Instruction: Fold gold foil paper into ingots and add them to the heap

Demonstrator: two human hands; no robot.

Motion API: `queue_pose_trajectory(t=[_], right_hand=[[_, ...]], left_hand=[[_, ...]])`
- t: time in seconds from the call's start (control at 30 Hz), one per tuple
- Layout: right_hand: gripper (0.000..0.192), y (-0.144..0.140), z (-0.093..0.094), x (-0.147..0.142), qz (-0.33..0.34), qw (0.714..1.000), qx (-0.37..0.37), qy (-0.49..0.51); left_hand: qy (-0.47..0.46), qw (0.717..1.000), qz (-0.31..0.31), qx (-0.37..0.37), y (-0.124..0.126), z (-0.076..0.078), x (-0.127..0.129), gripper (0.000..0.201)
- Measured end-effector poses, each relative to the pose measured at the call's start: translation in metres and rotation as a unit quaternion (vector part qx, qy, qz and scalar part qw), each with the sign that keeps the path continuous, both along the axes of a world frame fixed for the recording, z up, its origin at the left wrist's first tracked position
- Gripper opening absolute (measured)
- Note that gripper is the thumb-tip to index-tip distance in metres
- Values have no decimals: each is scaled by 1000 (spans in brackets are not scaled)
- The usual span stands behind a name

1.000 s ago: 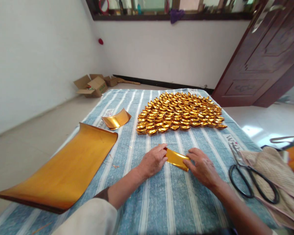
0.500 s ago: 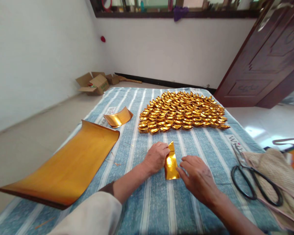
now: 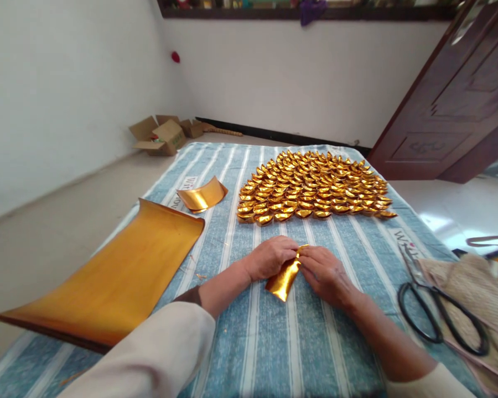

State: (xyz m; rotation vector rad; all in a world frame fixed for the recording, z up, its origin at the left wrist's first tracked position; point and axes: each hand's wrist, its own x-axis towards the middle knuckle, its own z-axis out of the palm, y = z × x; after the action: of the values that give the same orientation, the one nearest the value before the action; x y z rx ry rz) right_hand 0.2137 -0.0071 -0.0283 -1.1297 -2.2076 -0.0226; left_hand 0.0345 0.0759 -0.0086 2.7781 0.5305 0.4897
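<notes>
Left hand [image 3: 269,257] and right hand [image 3: 326,273] meet knuckle to knuckle, fingers [image 3: 292,249] curled, forearms converging.

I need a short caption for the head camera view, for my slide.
Left hand and right hand pinch a gold foil strip on a striped cloth, before rows of folded gold ingots.

We have two bare hands, the left hand [image 3: 269,257] and the right hand [image 3: 326,273], with no rings or watch showing. Our forearms are bare too. We wear cream sleeves pushed up both arms; on the left, a dark brown cuff shows beyond the cream sleeve's edge, nearer the left hand.
</notes>
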Motion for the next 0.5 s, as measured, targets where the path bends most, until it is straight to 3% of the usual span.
queue_pose_trajectory(t=[0.1, 0.33, 0.5], right_hand=[[19, -2, 3, 0, 19, 998, -16, -52], [16, -2, 11, 2, 22, 989, -62, -131], [16, -4, 7, 1, 12, 989, -36, -144]], left_hand=[[-1, 1000, -28, 2, -7, 1, -11, 17], [20, 999, 34, -10, -46, -3, -46, 17], [19, 999, 49, 16, -44, -4, -50, 18]])
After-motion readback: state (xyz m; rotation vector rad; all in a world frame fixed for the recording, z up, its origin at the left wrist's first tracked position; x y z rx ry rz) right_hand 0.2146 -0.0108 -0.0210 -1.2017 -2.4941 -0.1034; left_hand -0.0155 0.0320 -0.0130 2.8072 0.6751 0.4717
